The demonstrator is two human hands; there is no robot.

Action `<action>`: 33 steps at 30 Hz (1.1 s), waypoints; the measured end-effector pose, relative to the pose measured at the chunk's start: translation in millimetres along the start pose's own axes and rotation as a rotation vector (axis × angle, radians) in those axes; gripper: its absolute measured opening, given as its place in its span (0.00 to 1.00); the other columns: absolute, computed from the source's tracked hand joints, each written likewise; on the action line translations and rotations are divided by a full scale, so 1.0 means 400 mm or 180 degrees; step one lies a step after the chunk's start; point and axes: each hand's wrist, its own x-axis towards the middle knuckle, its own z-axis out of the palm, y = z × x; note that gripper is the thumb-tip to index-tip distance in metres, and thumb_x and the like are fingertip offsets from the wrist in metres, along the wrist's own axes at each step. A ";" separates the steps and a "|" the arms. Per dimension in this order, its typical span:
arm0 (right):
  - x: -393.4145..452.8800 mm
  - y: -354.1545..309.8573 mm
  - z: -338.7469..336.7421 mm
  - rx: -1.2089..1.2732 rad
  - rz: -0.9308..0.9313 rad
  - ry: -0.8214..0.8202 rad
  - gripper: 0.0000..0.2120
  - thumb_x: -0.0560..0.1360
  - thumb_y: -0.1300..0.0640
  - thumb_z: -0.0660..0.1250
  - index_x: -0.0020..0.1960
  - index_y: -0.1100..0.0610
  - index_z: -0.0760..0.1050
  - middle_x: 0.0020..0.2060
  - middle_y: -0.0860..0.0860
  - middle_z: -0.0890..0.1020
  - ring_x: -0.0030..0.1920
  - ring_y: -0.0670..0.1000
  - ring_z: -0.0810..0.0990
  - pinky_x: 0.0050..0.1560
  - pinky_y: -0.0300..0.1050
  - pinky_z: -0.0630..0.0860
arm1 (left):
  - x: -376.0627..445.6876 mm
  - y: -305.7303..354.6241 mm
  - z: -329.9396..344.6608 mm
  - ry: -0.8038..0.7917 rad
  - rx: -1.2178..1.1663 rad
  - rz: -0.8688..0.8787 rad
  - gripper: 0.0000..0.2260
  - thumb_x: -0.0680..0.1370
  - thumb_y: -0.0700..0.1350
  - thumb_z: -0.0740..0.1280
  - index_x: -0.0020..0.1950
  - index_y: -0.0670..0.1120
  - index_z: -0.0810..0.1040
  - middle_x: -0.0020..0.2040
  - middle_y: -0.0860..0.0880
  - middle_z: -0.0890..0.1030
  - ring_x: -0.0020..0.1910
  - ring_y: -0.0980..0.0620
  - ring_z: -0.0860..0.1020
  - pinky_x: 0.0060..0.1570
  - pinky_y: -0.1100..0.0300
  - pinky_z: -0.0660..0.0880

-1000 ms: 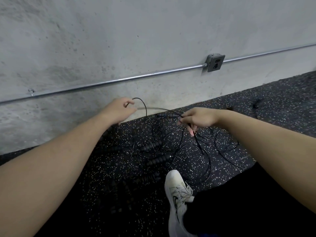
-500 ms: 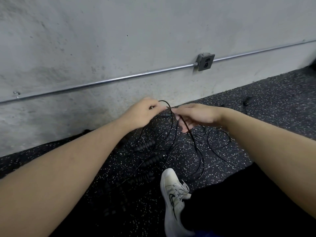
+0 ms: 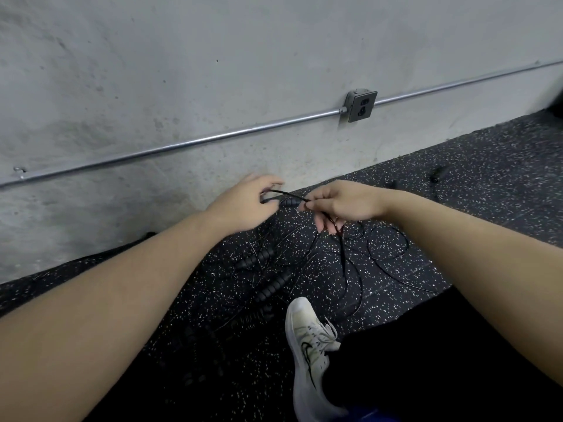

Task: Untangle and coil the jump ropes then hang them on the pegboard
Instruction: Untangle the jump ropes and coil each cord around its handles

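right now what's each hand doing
Left hand: pinches the rope near its handle.
Right hand: pinches the same rope, with more cord trailing below its fingers.

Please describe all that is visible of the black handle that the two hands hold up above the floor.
The handle is short, black and ribbed, apparently rubber or plastic. It hangs nearly level in the air, in front of the wall's base. The left hand grips one end, hiding it; the right hand pinches the thin black cord at the other end. That cord arcs over the handle and drops to the tangle below.
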 end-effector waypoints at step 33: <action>-0.037 0.051 -0.054 0.0101 0.0230 0.0261 0.08 0.81 0.55 0.68 0.57 0.53 0.83 0.51 0.47 0.87 0.24 0.47 0.75 0.26 0.36 0.73 | 0.004 -0.029 -0.012 -0.0056 0.0225 -0.0603 0.12 0.82 0.59 0.64 0.64 0.57 0.77 0.56 0.50 0.80 0.42 0.50 0.80 0.44 0.55 0.79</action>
